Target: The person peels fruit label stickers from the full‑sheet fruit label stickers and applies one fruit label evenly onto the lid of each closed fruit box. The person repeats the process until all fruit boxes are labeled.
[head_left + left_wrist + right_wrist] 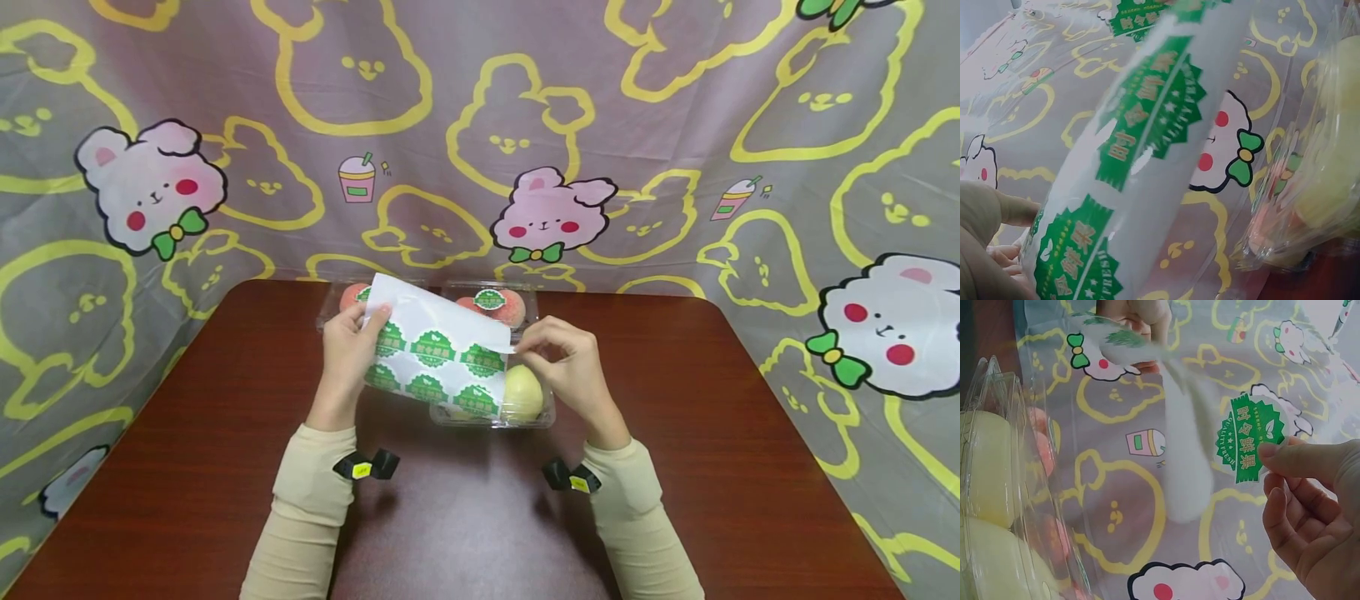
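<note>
My left hand [348, 358] grips the left edge of a white sheet of round green fruit-label stickers [438, 333], thumb on top. The sheet slants above the table, curving in the left wrist view. At its right edge, my right hand [572, 367] pinches one loose green-and-white sticker [1247, 439] between thumb and forefinger; the right wrist view shows it apart from the sheet. Below the sheet and partly hidden by it is a clear plastic box [495, 424] with yellow-green fruit [523, 393].
Behind stand two more clear boxes of reddish, peach-like fruit. The back right box [532, 305] bears a green label [490, 299] on top; the back left box [327, 310] is partly covered by the sheet. A patterned curtain [442, 150] surrounds the brown table [675, 467].
</note>
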A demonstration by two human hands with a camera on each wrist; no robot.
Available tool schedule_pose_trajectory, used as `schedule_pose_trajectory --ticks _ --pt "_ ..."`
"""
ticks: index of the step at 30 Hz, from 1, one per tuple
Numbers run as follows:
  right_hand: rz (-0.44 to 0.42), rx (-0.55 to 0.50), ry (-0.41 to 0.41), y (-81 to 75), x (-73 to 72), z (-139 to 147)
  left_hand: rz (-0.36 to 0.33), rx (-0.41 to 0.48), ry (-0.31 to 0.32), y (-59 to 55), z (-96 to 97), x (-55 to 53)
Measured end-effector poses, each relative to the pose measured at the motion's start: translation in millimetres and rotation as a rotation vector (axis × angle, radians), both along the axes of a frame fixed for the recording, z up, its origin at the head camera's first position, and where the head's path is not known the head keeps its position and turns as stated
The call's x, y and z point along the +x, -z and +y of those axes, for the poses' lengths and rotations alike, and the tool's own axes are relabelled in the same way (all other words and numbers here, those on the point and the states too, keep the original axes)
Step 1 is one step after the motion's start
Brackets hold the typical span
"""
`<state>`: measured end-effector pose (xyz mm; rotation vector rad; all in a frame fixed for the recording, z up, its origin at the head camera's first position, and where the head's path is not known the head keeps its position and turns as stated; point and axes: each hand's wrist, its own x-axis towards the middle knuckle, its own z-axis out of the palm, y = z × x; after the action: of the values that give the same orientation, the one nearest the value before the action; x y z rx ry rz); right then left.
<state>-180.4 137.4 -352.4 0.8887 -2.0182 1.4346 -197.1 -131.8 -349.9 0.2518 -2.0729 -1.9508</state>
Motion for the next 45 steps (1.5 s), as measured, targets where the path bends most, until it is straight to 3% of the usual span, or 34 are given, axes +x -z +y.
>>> schedule_pose_trajectory --ticks 6,15,25,35,45 --pt "-0.021 -0.004 0.033 -1.8 0.7 0 -0.006 0.015 0.007 -1.8 -5.8 0.2" --pt "-0.078 0.003 0.109 -3.1 -0.4 3 -0.060 -0.047 0.023 -3.1 -19.6 -1.4" --pt "-0.108 -0.009 0.111 -0.9 -4.2 6 -0.099 -0.095 0.017 -0.7 -43.5 -2.3" --pt "-0.156 0.024 0.150 -1.0 -5.7 6 -0.224 -0.168 -0.009 -0.5 -71.4 -1.0" --pt "-0.224 0.041 0.166 1.7 -7.9 7 -0.311 -0.210 -0.016 8.6 -89.3 -4.2"
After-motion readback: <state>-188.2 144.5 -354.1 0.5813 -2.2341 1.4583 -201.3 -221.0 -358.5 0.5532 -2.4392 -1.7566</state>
